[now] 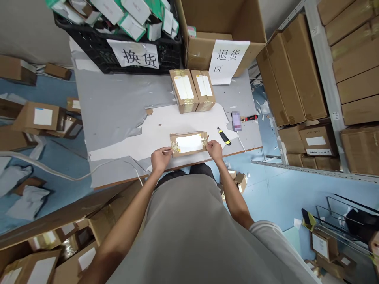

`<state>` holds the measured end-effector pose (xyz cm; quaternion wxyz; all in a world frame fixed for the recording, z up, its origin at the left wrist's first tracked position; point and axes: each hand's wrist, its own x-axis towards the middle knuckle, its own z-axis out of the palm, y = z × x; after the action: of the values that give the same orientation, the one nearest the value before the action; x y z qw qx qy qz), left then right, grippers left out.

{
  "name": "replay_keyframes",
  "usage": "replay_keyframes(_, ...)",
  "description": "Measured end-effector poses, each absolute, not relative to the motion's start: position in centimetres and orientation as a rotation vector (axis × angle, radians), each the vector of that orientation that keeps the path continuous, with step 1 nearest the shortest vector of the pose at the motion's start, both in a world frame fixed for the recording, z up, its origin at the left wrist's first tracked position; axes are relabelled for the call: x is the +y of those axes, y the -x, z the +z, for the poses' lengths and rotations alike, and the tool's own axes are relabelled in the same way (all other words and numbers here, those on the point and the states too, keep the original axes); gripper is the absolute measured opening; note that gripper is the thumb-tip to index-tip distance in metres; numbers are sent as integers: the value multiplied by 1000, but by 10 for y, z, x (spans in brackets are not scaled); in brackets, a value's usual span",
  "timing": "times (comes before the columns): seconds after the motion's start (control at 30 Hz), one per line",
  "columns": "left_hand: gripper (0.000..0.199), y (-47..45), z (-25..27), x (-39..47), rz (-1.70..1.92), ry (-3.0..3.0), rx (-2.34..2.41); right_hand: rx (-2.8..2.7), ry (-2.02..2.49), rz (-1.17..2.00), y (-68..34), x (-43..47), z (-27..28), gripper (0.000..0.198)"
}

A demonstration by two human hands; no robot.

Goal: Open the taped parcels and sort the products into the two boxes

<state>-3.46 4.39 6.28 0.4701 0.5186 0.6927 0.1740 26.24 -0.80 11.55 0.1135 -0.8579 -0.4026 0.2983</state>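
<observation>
"Gray shirt (183, 232) is showing closest. What are the fingers (168, 149) doing?"

"Left hand (160, 160) and right hand (214, 149) are pinching the taped box (189, 143) at both ends, almost closed, near the bench's (103, 106) front edge."

"If one is slipping, it could be falling off!"

The black crate (170, 53) reads 换货, the open carton (198, 49) 退货区.

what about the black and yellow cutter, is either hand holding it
No, the black and yellow cutter lies on the table, while the left hand and right hand hold opposite ends of a small box.
</observation>
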Motion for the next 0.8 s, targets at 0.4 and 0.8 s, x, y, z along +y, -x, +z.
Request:
replay_keyframes(0.4,24,20,49,57,289,-1217,1683,-1322,2507,1063,-300,22,108,18)
replay_keyframes(0.8,79,-80,69,255,636,-872,1680,-898,2016,1140,-376,203,87,91)
